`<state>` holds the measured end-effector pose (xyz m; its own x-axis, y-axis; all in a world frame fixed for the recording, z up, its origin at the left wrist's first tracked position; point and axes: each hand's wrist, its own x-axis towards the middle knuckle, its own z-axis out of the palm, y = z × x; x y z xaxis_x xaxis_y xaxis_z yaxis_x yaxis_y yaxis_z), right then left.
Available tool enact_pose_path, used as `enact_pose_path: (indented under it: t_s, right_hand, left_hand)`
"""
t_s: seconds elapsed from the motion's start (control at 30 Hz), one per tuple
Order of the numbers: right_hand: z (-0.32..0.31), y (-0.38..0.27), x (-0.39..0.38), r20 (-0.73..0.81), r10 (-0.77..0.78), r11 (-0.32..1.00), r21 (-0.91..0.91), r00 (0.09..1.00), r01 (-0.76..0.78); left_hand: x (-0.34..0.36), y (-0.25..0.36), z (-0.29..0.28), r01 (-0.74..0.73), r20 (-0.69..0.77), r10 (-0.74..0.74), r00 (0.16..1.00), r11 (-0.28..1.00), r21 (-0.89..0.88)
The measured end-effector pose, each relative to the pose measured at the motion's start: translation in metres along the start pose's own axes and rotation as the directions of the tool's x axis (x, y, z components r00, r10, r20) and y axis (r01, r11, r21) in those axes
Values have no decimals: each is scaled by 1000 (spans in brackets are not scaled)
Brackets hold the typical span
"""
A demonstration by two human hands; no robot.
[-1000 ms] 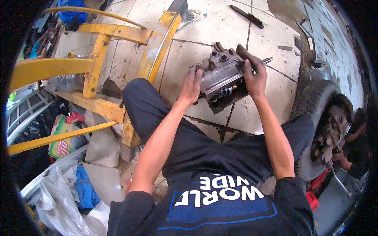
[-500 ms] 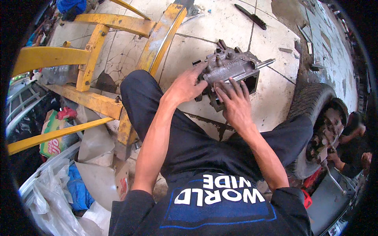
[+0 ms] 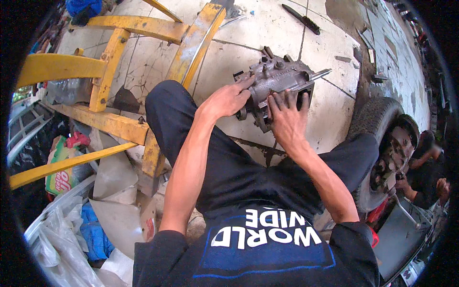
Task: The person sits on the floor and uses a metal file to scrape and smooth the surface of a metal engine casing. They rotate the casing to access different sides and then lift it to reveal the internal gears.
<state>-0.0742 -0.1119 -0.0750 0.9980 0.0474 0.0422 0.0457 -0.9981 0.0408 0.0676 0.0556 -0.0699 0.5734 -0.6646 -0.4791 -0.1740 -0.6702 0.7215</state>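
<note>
A grey cast-metal gearbox housing (image 3: 279,71) with a splined shaft (image 3: 319,75) at its right end lies on the tiled floor (image 3: 330,50) in front of me. My left hand (image 3: 228,100) grips its left end, fingers curled onto the casing and the thumb lower down. My right hand (image 3: 289,115) rests over the housing's near edge, fingertips bent onto it; the underside there is hidden by this hand. A black brush (image 3: 301,19) lies beyond the housing.
A yellow metal frame (image 3: 117,67) stands at my left, with plastic sheets (image 3: 57,239) and a blue bundle (image 3: 95,229) below it. A tyre (image 3: 368,117) with exposed hub parts is at my right; beside it another person (image 3: 425,182) works with their hands.
My right hand has moved from the housing's right end to its near edge. My left hand has shifted slightly left along the casing, and the housing sits tilted a little differently.
</note>
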Motion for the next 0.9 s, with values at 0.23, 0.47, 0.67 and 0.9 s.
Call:
enact_pose_path:
  t_s: [0.23, 0.47, 0.67, 0.9]
  right_hand:
    - [-4, 4, 7, 97, 20, 1000, 0, 995, -21]
    - [-12, -27, 0, 127, 1, 1000, -10, 992, 1]
    - [-21, -23, -14, 101, 105, 982, 149, 989, -120]
    - [9, -43, -5, 63, 184, 980, 71, 981, -188]
  left_hand:
    - [5, -14, 10, -97, -91, 93, 991, 994, -42]
    - [1, -1, 5, -75, -78, 74, 994, 997, -12]
    - [6, -25, 21, -131, -169, 118, 978, 989, -69]
    - [-5, -8, 17, 41, -223, -59, 973, 995, -86]
